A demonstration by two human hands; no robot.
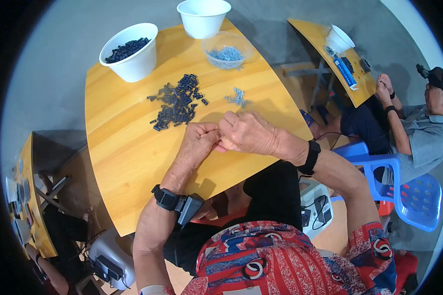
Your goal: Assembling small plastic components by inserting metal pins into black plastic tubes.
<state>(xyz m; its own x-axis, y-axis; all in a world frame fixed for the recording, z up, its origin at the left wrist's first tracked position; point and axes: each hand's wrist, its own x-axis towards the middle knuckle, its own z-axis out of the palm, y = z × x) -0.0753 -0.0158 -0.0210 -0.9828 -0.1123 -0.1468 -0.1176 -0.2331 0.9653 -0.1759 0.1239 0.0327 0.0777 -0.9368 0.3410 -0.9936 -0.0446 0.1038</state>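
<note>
My left hand (200, 140) and my right hand (246, 132) meet above the near part of the wooden table (118, 162). Both have their fingers pinched together, and whatever sits between the fingertips is hidden or too small to make out. Just beyond my left hand lies a loose pile of small black cylindrical plastic pieces (177, 103). A little heap of small silver screw-like metal pieces (237, 97) rests past my right hand.
At the back left stands a white tub (138, 66) of black pieces. A second white tub (202, 24) and a clear bowl (213, 61) of silver pieces are farther back. To the right, a person (418, 128) sits beside another table (362, 86) and a blue plastic chair (418, 196).
</note>
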